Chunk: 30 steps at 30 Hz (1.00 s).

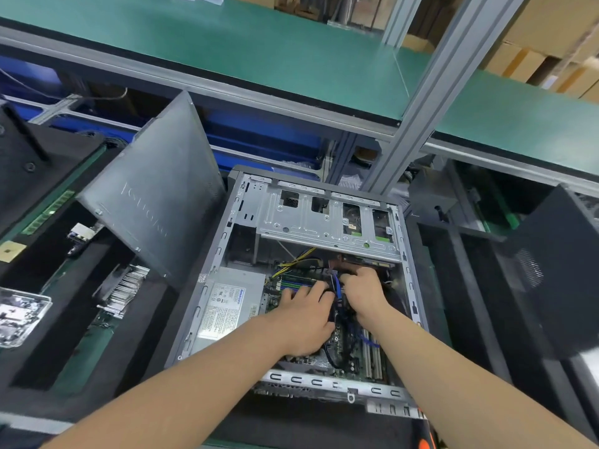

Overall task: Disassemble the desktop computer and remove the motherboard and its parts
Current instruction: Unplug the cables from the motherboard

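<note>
Blue cable (337,288) at right hand (364,294); left hand (304,319) on motherboard (348,353).

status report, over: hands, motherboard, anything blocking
Left hand down on motherboard, right hand at blue cable, grips unclear. Motherboard still in case. Cables cross it, drive cage overhangs far end.

Open desktop case (405,254), green motherboard (348,350) inside

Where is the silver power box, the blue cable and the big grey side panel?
silver power box (227,306): head view, on its white label.
blue cable (337,288): head view, on its upper, upright stretch.
grey side panel (155,196): head view, middle of its flat face.
</note>
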Each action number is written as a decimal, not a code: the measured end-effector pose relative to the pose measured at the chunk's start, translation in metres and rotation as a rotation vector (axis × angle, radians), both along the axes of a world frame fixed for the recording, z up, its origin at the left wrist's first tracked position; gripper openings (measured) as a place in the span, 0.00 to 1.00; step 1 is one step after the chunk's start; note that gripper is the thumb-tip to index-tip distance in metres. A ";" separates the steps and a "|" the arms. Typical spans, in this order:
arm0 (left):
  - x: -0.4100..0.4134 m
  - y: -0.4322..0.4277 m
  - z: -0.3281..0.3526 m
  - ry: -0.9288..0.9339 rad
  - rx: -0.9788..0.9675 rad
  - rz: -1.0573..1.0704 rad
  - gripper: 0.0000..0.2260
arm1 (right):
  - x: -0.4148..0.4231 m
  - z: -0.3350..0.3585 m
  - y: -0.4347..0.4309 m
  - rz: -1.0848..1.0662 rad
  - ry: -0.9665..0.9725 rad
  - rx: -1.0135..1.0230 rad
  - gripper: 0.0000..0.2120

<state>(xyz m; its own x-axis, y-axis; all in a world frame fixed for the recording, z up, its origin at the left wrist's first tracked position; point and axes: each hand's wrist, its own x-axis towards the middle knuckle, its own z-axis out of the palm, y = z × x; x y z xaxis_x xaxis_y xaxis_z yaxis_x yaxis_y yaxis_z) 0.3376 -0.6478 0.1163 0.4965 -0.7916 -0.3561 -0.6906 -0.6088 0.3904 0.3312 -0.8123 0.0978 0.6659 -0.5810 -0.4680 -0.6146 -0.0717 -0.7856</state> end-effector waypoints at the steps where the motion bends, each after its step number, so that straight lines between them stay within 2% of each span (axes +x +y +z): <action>1: 0.000 0.000 0.000 -0.006 -0.006 -0.007 0.24 | -0.002 0.000 -0.001 -0.030 0.004 -0.033 0.09; 3: 0.001 0.000 -0.002 -0.005 -0.018 -0.006 0.24 | -0.005 0.001 0.000 -0.114 0.011 -0.046 0.08; 5: 0.001 -0.001 -0.004 0.005 -0.018 0.007 0.24 | -0.009 0.007 0.003 -0.110 0.030 -0.019 0.04; 8: 0.001 -0.003 -0.006 0.023 -0.007 0.005 0.26 | -0.021 0.016 0.007 0.006 0.053 -0.058 0.10; 11: 0.002 -0.003 -0.007 0.036 0.007 0.008 0.28 | -0.037 0.033 0.013 0.188 0.038 -0.290 0.17; 14: 0.002 -0.003 -0.008 0.055 0.049 0.048 0.28 | -0.050 0.050 0.022 0.460 -0.042 -0.643 0.18; 16: 0.000 -0.004 -0.005 0.063 0.095 0.111 0.28 | -0.052 0.057 0.028 0.664 -0.110 -0.809 0.19; 18: -0.002 -0.004 -0.001 0.042 0.154 0.142 0.29 | -0.046 0.061 0.035 0.800 -0.145 -0.802 0.19; 21: -0.004 -0.003 0.002 0.005 0.224 0.146 0.31 | -0.022 0.060 0.047 0.833 -0.158 -0.680 0.19; 27: -0.005 -0.002 0.001 0.096 0.284 0.202 0.36 | 0.039 0.037 0.061 0.919 0.202 -0.667 0.20; 30: -0.005 -0.003 0.002 0.118 0.277 0.250 0.38 | 0.057 0.029 0.063 0.966 0.240 -0.618 0.28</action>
<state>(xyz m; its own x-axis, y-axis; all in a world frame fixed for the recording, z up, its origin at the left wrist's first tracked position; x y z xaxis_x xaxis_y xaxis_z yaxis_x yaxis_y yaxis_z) 0.3321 -0.6509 0.1181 0.6048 -0.5173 -0.6055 -0.4679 -0.8460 0.2555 0.3878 -0.7494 0.1273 0.8881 -0.0550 -0.4564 -0.2238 -0.9189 -0.3248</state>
